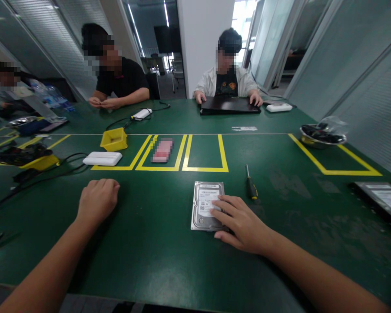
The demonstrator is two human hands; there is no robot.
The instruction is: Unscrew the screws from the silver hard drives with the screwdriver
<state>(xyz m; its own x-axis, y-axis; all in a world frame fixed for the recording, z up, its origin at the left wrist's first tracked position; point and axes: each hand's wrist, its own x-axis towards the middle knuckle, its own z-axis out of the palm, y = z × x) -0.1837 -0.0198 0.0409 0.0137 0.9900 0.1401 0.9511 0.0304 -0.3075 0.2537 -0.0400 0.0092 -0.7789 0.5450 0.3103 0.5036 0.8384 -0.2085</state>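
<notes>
A silver hard disk drive (199, 219) with a white label lies flat on the green table. My right hand (243, 224) rests over its right side, fingers spread across the label and the thumb near the lower right corner. Just beyond that hand lies a screwdriver (252, 189) with a black and yellow handle, its shaft pointing away. To the left, my left hand (97, 200) is curled into a fist on the table; its palm side is hidden and nothing sticks out of it.
Yellow tape outlines (205, 169) mark the table, one around a pinkish-red item (163, 151). Left are a white power strip (102, 158) and yellow tray (114, 140). Right are a dark, labelled device (382, 200) and bowl (324, 134). A person opposite holds a black flat object (230, 105); others sit left.
</notes>
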